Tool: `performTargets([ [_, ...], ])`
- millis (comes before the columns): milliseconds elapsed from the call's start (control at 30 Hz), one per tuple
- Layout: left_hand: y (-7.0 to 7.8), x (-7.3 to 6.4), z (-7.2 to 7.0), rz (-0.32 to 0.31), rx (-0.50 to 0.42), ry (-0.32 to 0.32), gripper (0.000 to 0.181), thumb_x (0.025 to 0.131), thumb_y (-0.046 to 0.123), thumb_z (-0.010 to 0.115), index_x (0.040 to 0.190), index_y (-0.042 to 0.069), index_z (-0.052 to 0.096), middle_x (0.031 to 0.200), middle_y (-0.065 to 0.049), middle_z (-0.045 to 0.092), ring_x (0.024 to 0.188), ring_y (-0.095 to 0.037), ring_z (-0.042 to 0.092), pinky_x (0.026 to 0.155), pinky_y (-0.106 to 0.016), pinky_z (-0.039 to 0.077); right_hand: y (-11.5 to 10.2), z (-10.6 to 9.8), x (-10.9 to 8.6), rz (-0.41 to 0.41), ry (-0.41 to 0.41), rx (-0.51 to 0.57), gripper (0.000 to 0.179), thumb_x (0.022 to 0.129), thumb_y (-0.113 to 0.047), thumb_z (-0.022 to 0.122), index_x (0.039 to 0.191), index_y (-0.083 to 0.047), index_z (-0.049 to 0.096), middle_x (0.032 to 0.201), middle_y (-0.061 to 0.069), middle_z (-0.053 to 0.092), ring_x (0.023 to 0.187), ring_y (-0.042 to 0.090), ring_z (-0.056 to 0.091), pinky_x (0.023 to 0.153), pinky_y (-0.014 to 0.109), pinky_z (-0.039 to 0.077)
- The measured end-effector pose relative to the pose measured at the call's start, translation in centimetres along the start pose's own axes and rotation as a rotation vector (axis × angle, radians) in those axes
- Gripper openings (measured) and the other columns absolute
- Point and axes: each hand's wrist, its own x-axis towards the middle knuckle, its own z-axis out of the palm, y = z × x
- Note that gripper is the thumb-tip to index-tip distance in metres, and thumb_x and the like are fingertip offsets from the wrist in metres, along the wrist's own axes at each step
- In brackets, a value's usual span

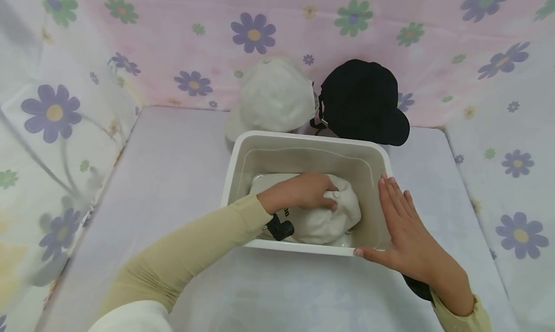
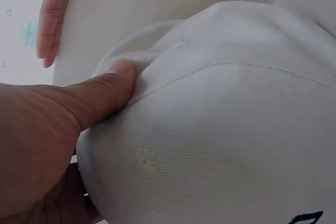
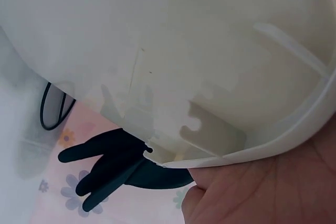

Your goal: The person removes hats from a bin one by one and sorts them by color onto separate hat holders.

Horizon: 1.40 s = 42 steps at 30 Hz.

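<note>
My left hand (image 1: 310, 190) reaches into a white plastic bin (image 1: 303, 138) and grips the crown of a white baseball cap (image 1: 323, 226) lying inside. In the left wrist view the thumb presses the cap's cloth near a seam, with the fingers curled beneath its edge; dark lettering shows partly at the lower right. My right hand (image 1: 403, 231) rests on the right end of the bin, fingers straight along the side rim, thumb at the front corner. The right wrist view has its palm (image 3: 273, 187) against the bin's rim.
Behind the bin, another white cap (image 1: 277, 96) and a black cap (image 1: 360, 100) stand side by side against a pink flowered backdrop (image 1: 299, 14). A pale cloth covers the table (image 1: 182, 168). Flowered sheets hang on both sides.
</note>
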Motion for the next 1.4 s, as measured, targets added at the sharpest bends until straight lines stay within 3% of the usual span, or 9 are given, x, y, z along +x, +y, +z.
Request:
performTargets([
  [133,0.3,-0.1,-0.2,0.002,0.031,-0.011,0.044,0.101,0.035,0.064,0.14,0.014,0.063,0.128,-0.003,0.07,0.117,-0.017,0.063,0.101,-0.031,0.049,0.1,0.0,-0.1,-0.003,0.006,0.002,0.132,0.077,-0.062,0.08,0.163,-0.003,-0.001,0.17,0.019,0.0,0.158,0.028,-0.005,0.126,0.041,-0.01],
  [233,0.5,-0.3,-0.4,0.001,0.035,-0.014,0.046,0.102,0.036,0.062,0.142,0.014,0.061,0.133,-0.003,0.068,0.12,-0.018,0.062,0.102,-0.032,0.048,0.1,0.1,-0.1,-0.003,0.011,0.001,0.132,0.077,-0.062,0.08,0.163,-0.002,0.0,0.17,0.019,0.001,0.158,0.028,-0.005,0.126,0.04,-0.01],
  [633,0.6,-0.8,-1.0,0.031,-0.001,0.016,0.045,0.102,0.035,0.063,0.142,0.014,0.061,0.136,-0.003,0.067,0.122,-0.017,0.062,0.104,-0.031,0.048,0.2,0.3,-0.4,0.021,0.009,0.018,0.133,0.076,-0.061,0.082,0.163,-0.005,-0.001,0.171,0.017,-0.001,0.159,0.026,-0.006,0.126,0.04,-0.01],
  [900,0.7,-1.4,-1.8,0.04,-0.045,0.036,0.043,0.102,0.033,0.063,0.14,0.014,0.063,0.128,-0.003,0.069,0.109,-0.015,0.062,0.098,-0.029,0.048,0.2,0.4,-0.3,0.027,0.002,0.041,0.134,0.076,-0.061,0.082,0.164,-0.006,-0.003,0.171,0.016,-0.003,0.158,0.026,-0.007,0.126,0.04,-0.011],
  [1033,0.7,-1.7,-2.2,0.027,-0.073,0.047,0.048,0.102,0.034,0.062,0.145,0.013,0.058,0.14,-0.003,0.063,0.121,-0.016,0.061,0.105,-0.03,0.047,0.1,0.3,-0.1,0.026,0.006,0.04,0.135,0.075,-0.061,0.082,0.163,-0.006,-0.003,0.171,0.016,-0.002,0.158,0.025,-0.007,0.126,0.039,-0.011],
  [1200,0.9,-2.5,-3.6,0.024,-0.113,0.064,0.048,0.103,0.034,0.061,0.146,0.014,0.057,0.144,-0.002,0.061,0.125,-0.015,0.059,0.106,-0.03,0.046,0.2,0.3,-0.1,0.033,0.014,0.052,0.135,0.074,-0.06,0.084,0.164,-0.007,-0.002,0.171,0.015,-0.001,0.159,0.026,-0.005,0.126,0.04,-0.009],
  [1400,1.3,-4.3,-6.3,0.067,-0.173,0.135,0.04,0.103,0.032,0.062,0.138,0.014,0.065,0.13,0.0,0.067,0.112,-0.012,0.06,0.095,-0.027,0.049,0.2,0.2,0.0,0.054,-0.004,0.053,0.136,0.073,-0.059,0.085,0.164,-0.009,-0.003,0.171,0.014,-0.002,0.158,0.026,-0.006,0.126,0.041,-0.009],
])
